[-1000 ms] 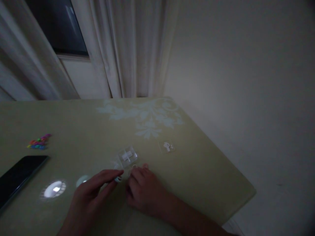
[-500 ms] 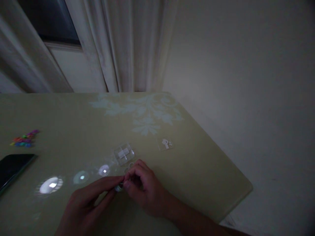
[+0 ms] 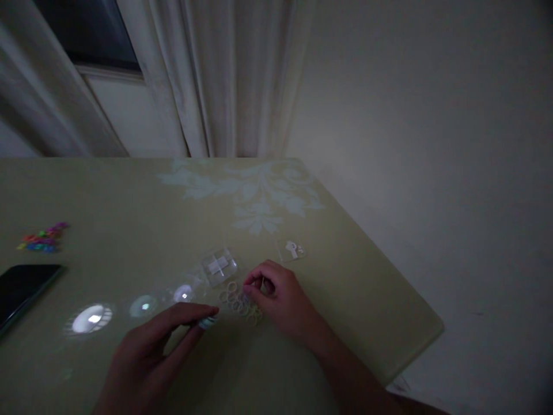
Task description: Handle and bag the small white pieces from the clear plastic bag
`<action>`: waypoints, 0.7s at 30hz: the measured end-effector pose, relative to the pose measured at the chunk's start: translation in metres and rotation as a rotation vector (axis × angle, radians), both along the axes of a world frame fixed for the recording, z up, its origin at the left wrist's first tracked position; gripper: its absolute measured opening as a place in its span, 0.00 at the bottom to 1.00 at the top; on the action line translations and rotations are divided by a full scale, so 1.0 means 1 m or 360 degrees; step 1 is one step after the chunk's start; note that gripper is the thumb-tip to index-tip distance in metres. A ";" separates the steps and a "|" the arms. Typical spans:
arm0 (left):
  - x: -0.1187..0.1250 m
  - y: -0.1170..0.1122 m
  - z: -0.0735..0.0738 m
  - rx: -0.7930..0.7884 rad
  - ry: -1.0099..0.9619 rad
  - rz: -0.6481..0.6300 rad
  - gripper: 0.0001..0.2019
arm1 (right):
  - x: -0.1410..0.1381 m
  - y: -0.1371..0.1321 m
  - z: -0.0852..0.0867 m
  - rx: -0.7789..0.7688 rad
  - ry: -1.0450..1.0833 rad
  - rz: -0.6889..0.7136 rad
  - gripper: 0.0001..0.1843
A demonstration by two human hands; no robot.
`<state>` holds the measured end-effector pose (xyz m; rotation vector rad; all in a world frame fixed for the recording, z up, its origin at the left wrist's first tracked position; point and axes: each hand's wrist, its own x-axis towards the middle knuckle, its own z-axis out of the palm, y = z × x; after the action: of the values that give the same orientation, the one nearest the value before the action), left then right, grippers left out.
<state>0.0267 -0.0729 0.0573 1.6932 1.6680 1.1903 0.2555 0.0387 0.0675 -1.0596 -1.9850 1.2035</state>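
Note:
The room is dim. My left hand (image 3: 151, 351) rests low on the yellow-green table (image 3: 129, 202), thumb and forefinger pinched on a small pale object (image 3: 208, 321) that I cannot name. My right hand (image 3: 280, 297) lies to its right, fingers curled and pinching at a heap of several small pale rings (image 3: 237, 302). Just beyond the rings lies a clear square packet with a white cross (image 3: 220, 266).
A second small clear packet (image 3: 291, 251) lies farther right. A dark phone (image 3: 21, 288) and a pile of coloured bits (image 3: 41, 239) sit at the left. Lamp reflections (image 3: 90, 318) shine on the table. The table's right edge (image 3: 389, 271) drops off near a wall; curtains (image 3: 224, 75) hang behind.
My right hand has pulled away from the left hand to the right, onto the heap of rings, which now shows. The left hand keeps its pinch.

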 end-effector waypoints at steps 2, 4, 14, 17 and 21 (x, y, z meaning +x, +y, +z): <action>-0.002 -0.001 -0.001 -0.0008 0.0017 -0.0014 0.11 | 0.006 0.004 0.001 0.0039 -0.0157 0.0178 0.03; -0.003 -0.001 -0.001 -0.0021 0.0024 0.0012 0.11 | 0.010 0.004 0.001 0.0068 -0.0290 0.0334 0.04; 0.000 0.001 0.001 0.0005 0.0031 -0.0038 0.11 | 0.001 -0.006 -0.016 0.0474 -0.0665 0.0516 0.04; -0.002 0.002 -0.003 0.0027 0.0060 -0.0065 0.10 | 0.000 -0.010 -0.014 0.0544 -0.0736 0.0521 0.06; -0.002 0.002 -0.006 0.0051 0.0082 -0.0071 0.09 | 0.001 -0.011 -0.003 0.0267 -0.0398 0.0511 0.04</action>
<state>0.0242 -0.0709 0.0514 1.7853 1.6407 1.1681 0.2566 0.0280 0.0641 -0.8635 -2.4767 1.0775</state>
